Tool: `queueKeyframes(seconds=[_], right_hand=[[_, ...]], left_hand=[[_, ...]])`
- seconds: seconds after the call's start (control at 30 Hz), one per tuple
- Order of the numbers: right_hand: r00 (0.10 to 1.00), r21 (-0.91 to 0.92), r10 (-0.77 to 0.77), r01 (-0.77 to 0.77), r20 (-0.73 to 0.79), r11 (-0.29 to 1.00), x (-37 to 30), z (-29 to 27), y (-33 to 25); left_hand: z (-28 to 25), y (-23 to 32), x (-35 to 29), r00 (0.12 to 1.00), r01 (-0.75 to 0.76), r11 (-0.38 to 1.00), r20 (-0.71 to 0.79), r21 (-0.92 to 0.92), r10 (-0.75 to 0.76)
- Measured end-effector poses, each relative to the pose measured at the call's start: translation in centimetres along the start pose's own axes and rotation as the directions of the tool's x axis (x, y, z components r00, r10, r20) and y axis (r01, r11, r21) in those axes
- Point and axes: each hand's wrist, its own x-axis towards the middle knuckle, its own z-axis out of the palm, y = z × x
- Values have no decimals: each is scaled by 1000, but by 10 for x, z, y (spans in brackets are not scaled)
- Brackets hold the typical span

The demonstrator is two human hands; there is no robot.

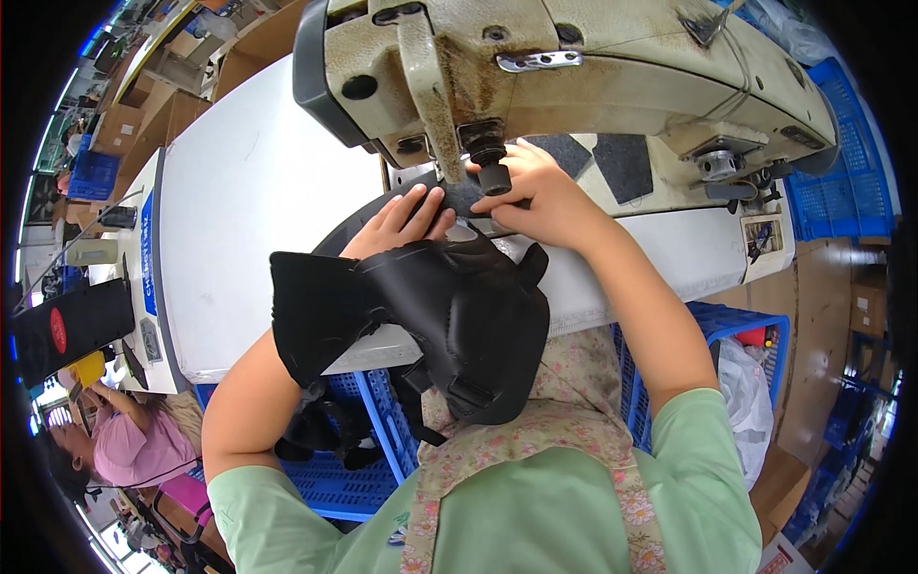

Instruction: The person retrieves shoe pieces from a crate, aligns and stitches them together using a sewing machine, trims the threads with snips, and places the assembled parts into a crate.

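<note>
A black leather shoe upper [440,316] drapes off the sewing table's front edge toward my lap. Its top end lies under the needle foot of a cream industrial sewing machine [574,77]. My left hand [402,222] lies flat on the black material just left of the needle, fingers spread. My right hand [535,191] pinches the material's edge right at the black presser foot [492,172]. The stitching point itself is hidden by my fingers.
The white sewing table [249,210] stretches left and back. A blue plastic crate [354,459] with more black pieces sits below my left elbow, another blue crate [736,335] to the right. A person in a pink top [134,440] sits at lower left.
</note>
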Motion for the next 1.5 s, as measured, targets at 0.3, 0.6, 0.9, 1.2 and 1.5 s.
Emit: queueKeyframes(seconds=[0.3, 0.6, 0.9, 1.2, 1.5], right_hand=[[883, -21, 269, -283, 385, 959, 6, -24, -70], [960, -115, 146, -122, 238, 986, -2, -16, -60], [987, 4, 98, -99, 126, 995, 8, -14, -49], [971, 117, 204, -219, 128, 969, 18, -12, -33], [935, 216, 287, -330, 207, 919, 25, -16, -26]], left_hand=[[13, 2, -4, 999, 1, 996, 50, 85, -6], [14, 5, 0, 989, 113, 993, -93, -42, -116], [22, -3, -1, 965, 146, 987, -212, -64, -157], [40, -25, 17, 935, 130, 991, -329, -32, -133], [13, -29, 40, 792, 570, 572, 210, -590, -573]])
